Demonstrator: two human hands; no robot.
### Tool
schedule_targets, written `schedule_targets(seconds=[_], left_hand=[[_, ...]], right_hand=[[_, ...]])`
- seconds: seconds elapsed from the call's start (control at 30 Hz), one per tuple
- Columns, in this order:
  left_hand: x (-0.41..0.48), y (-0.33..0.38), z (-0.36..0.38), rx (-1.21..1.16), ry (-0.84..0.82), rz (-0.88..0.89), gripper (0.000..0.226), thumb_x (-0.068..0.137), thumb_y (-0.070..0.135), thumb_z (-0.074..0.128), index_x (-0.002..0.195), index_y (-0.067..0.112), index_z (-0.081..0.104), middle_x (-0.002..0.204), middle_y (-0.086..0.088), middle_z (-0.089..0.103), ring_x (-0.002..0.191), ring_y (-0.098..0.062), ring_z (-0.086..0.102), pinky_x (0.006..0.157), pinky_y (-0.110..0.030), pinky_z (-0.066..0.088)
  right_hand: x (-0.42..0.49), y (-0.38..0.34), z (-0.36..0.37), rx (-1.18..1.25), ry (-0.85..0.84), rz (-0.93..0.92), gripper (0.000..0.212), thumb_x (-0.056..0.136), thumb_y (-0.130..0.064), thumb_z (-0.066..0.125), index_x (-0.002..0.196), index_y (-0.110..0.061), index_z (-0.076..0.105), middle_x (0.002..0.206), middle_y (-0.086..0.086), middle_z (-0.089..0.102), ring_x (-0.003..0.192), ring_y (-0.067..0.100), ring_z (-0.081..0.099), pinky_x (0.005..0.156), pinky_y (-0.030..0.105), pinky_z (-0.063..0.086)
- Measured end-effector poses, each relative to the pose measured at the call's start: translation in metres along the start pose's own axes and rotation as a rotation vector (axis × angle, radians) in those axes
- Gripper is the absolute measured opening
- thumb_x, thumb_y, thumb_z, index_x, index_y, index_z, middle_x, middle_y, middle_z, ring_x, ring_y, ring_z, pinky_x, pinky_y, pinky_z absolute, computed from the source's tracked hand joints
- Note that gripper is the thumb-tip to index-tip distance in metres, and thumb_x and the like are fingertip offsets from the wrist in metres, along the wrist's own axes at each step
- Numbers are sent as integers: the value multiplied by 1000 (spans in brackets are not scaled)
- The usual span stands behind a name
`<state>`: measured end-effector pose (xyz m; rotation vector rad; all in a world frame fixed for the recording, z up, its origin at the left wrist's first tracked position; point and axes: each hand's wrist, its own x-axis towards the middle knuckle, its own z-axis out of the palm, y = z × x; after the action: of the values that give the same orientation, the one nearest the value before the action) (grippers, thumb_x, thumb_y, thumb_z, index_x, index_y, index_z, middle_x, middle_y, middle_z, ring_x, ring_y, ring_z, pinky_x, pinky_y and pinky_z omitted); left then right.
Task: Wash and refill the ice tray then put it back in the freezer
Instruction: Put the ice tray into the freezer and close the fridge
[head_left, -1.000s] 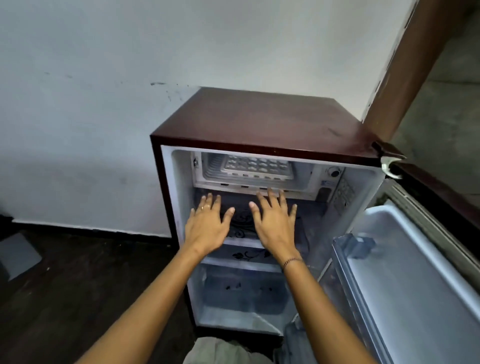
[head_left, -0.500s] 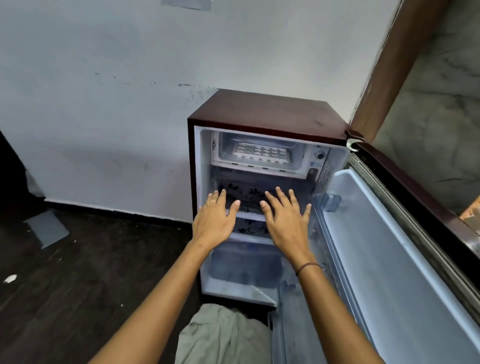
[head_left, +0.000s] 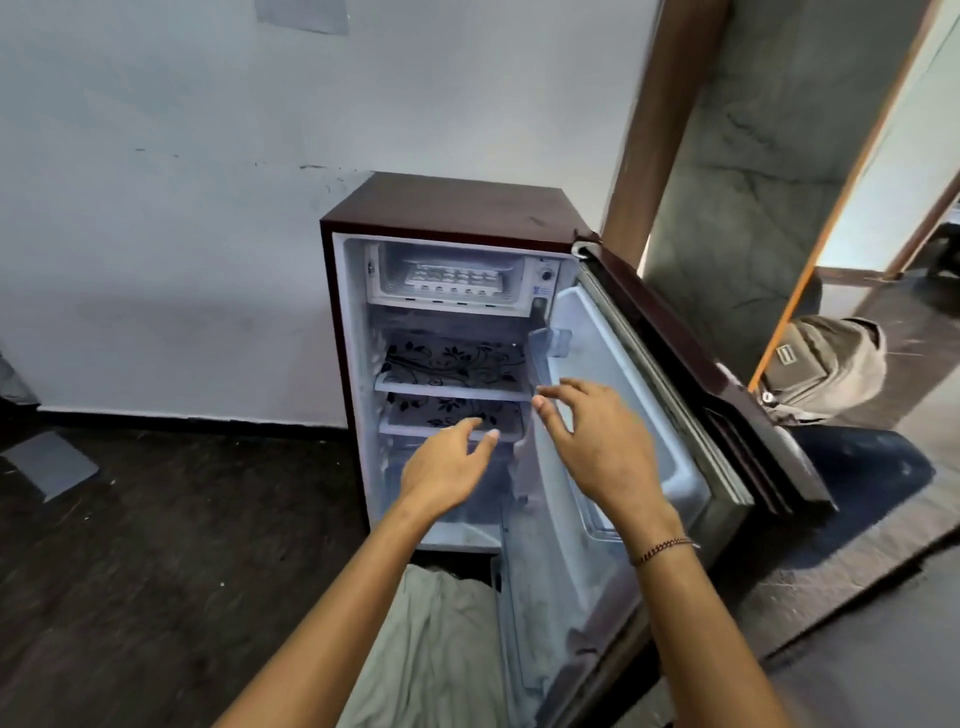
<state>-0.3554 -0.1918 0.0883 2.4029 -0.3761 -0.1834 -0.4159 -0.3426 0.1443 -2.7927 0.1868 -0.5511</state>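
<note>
A small maroon fridge stands against the white wall with its door swung open to the right. In the freezer compartment at the top lies a white ice tray, flat on the freezer floor. My left hand hovers in front of the lower shelves, fingers relaxed and empty. Beside the door's inner edge my right hand hangs with its fingers spread, holding nothing. Both hands are well below the freezer and touch nothing.
Two glass shelves with a black floral print sit below the freezer. A grey backpack lies on the floor behind the door. A wooden door frame rises at the right. Dark floor spreads to the left.
The view has pulled back and up from the fridge. Both hands have drawn away from the freezer and dropped lower, the right one drifting toward the door. The ice tray stays in the freezer.
</note>
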Motion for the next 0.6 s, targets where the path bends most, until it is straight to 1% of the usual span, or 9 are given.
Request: schedule_targets(seconds=[0.13,0.23,0.3,0.37,0.43,0.47,0.53,0.6], left_hand=[[-15,54,15,-55,63,149,48,97,48,37,137,23,44,137,-1,52,123,-20,50,97,-39,44],[-27,96,29,-104,98,228,47,96,49,38,136,26,45,136,1,53,122,-19,50,97,-40,44],[-32,122,40,-131,112,280,46,96,47,38,136,26,44,138,2,50,124,-18,48,100,-38,41],[-38,146,49,-168,140,314,44,97,44,39,137,25,44,139,2,48,126,-17,45,101,-35,38],[-42,162,59,-196,151,332,44,97,41,41,138,23,43,140,1,47,128,-16,43,101,-33,36],[-44,168,65,-199,145,337,45,97,41,41,138,23,42,140,0,47,128,-17,42,102,-33,36],[-47,175,76,-191,128,336,46,97,41,41,139,22,40,141,0,46,129,-17,41,102,-33,36],[-49,178,82,-193,117,337,45,97,40,39,139,22,40,141,0,46,129,-16,41,103,-32,36]], right_hand=[[-14,24,-38,-63,205,-32,33,96,-38,48,113,-18,67,119,4,64,116,23,54,90,36,45],[-23,48,-62,-87,257,-2,33,94,-38,49,113,-18,68,122,4,62,119,24,52,94,40,44],[-29,68,-75,-91,276,48,33,94,-39,49,112,-19,68,125,5,61,122,25,50,97,45,44],[-34,89,-83,-122,259,107,33,93,-39,49,113,-20,67,129,5,58,125,27,46,98,48,42],[-39,107,-85,-142,186,174,36,94,-41,47,120,-22,63,136,5,52,128,27,42,101,46,40],[-42,114,-85,-109,145,201,37,94,-41,46,124,-23,60,138,4,50,129,27,41,100,45,40],[-47,119,-82,56,106,225,37,95,-39,46,127,-23,57,136,0,51,125,23,46,96,40,41],[-49,117,-80,203,135,221,34,96,-33,46,126,-20,57,131,0,55,120,22,50,97,37,41]])
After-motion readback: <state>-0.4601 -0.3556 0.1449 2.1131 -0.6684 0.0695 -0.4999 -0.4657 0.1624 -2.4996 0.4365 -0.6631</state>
